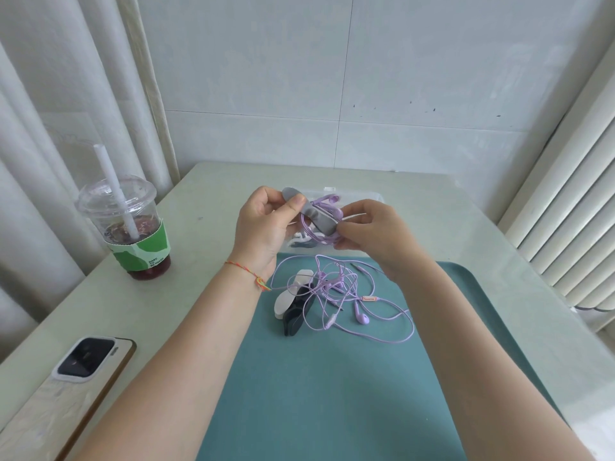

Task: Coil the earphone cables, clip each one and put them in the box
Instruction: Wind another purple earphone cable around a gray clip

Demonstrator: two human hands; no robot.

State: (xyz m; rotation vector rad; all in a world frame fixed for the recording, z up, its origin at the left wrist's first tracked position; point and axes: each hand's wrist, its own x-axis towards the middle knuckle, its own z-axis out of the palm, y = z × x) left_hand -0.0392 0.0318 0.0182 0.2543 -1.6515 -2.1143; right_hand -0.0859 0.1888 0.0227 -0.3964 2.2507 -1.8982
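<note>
Bare forearms hid part of the teal mat [332,377]. Left hand [266,224] and right hand [372,231] pinched, fingers narrow, opposite ends of a grey strap clip [316,216], slanting far-left to near-right across a coiled purple earphone cable [327,224], above a half-hidden clear plastic box [366,196].

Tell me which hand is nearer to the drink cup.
Left. The left hand is held above the table to the right of the drink cup, pinching the grey clip. The right hand is farther right, beyond the clip.
</note>
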